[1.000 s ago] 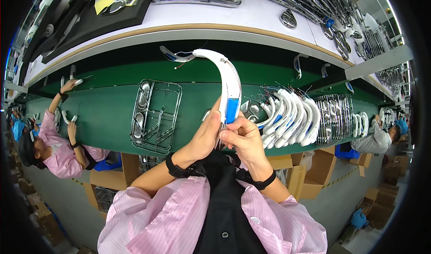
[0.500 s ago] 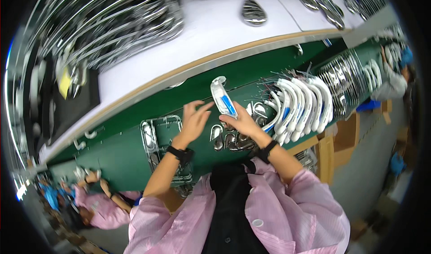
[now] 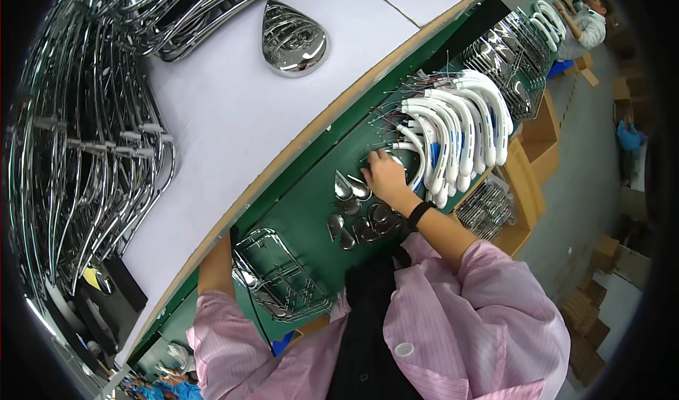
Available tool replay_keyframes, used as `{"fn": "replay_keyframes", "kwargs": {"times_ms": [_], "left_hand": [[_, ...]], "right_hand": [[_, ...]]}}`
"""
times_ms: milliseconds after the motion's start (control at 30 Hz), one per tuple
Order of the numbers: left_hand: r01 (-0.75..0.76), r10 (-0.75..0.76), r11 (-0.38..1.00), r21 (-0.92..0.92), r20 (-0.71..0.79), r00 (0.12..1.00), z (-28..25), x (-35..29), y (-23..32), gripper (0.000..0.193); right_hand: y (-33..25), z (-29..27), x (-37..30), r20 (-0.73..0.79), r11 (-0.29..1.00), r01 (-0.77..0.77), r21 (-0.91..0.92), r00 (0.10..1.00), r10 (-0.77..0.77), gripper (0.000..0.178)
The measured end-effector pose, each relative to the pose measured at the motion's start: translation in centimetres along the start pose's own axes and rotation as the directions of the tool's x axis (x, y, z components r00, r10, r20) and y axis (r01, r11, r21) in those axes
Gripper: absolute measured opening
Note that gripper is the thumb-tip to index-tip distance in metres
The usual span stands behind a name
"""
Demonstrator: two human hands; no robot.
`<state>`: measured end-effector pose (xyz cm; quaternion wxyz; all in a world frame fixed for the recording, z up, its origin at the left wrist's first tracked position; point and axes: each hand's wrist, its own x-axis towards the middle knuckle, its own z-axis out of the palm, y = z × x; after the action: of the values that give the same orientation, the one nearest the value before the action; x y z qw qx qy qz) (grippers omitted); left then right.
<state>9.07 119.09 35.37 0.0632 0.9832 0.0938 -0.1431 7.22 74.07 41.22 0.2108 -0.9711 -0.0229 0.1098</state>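
Observation:
My right hand is over the green bench, its fingers curled on a white curved piece that they mostly cover. Right beside it stands a row of white curved pieces with blue labels and thin wires at their far ends. Several small chrome teardrop-shaped covers lie just left of and below that hand. My left forearm reaches beneath the edge of the raised white shelf, which hides the left hand. A chrome wire frame lies next to that forearm.
Bent chrome tubes crowd the shelf's left side, near a larger chrome teardrop-shaped piece. More chrome frames stand beyond the white row. A cardboard box is at the bench's right. Another person works at the far right.
The right hand has moved the white curved piece to the right, down beside the row. My left hand has gone left, under the shelf edge. The whole view has turned.

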Motion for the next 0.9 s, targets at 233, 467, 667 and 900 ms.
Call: {"fn": "replay_keyframes", "kwargs": {"times_ms": [233, 467, 667, 900], "left_hand": [[-0.045, 0.105, 0.961, -0.274, 0.208, 0.972, -6.9, -5.2, 7.7, 0.042], [0.208, 0.057, -0.298, -0.931, 0.201, 0.978, -13.9, -22.6, 17.1, 0.036], [0.016, -0.107, -0.544, -0.839, 0.088, 0.99, -13.7, -31.1, 22.9, 0.039], [-0.222, -0.131, -0.642, -0.734, -0.18, 0.975, -14.8, -32.1, 27.3, 0.041]], "right_hand": [[1.5, 2.5, -0.9, -0.052, 0.993, -0.074, -0.096, 0.996, 0.07, 0.042], [3.1, 2.5, -1.0, -0.168, 0.998, 0.017, 0.061, 0.986, -0.007, 0.028], [-2.4, -5.4, -6.5, 0.236, 0.296, -0.209, 0.932, 0.97, -0.059, 0.025], [-10.5, -16.9, -16.3, -0.072, 0.369, 0.39, 0.844, 0.763, -0.643, 0.045]]}}
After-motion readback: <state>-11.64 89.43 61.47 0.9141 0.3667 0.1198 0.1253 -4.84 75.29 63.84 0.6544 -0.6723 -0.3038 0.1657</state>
